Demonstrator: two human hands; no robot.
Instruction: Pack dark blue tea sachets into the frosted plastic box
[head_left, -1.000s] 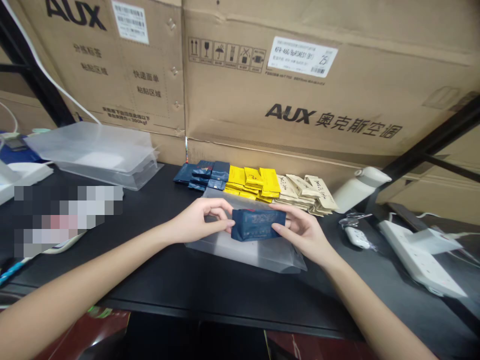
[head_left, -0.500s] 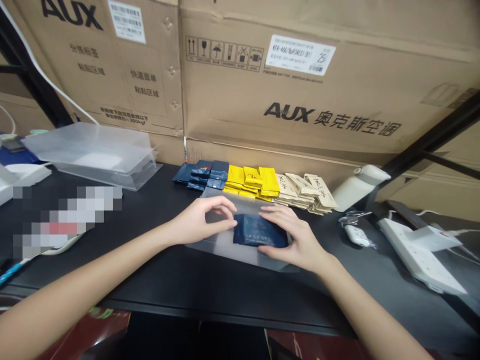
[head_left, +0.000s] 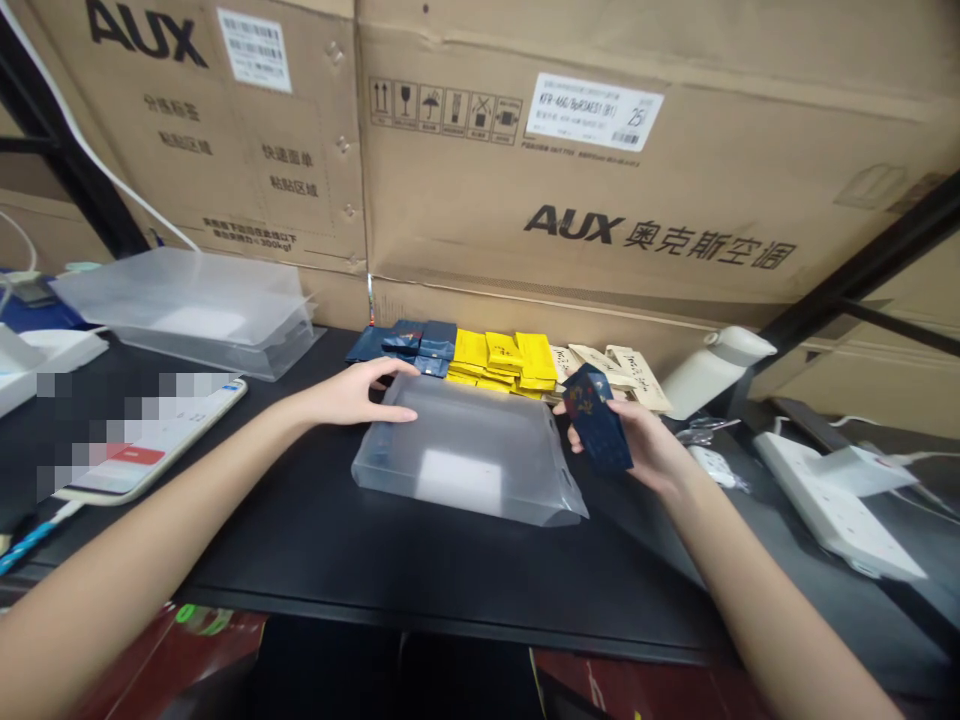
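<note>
A dark blue packet [head_left: 598, 425] with small coloured print is in my right hand [head_left: 641, 432], pinched between thumb and fingers at the right end of a translucent plastic case [head_left: 457, 425]. The case lies flat on the black table, and its right end has a flap and a cut-out. My left hand [head_left: 360, 392] grips its back left corner, thumb on top, the other fingertips partly hidden behind it. Behind the case stand piles of dark blue packets [head_left: 437, 340], yellow packets [head_left: 534, 358] and cream packets [head_left: 634, 375].
More translucent cases [head_left: 199, 300] lie at the back left. A phone [head_left: 161, 450] with a cable is at the left. On the right are a tilted white bottle [head_left: 712, 370], white earphones in a clear wrapper [head_left: 716, 467] and a power strip [head_left: 832, 505]. Large cartons [head_left: 450, 200] stand behind.
The dark blue packet has moved right, off the top of the case, in my right hand. My left hand has shifted left and back onto the case's corner.
</note>
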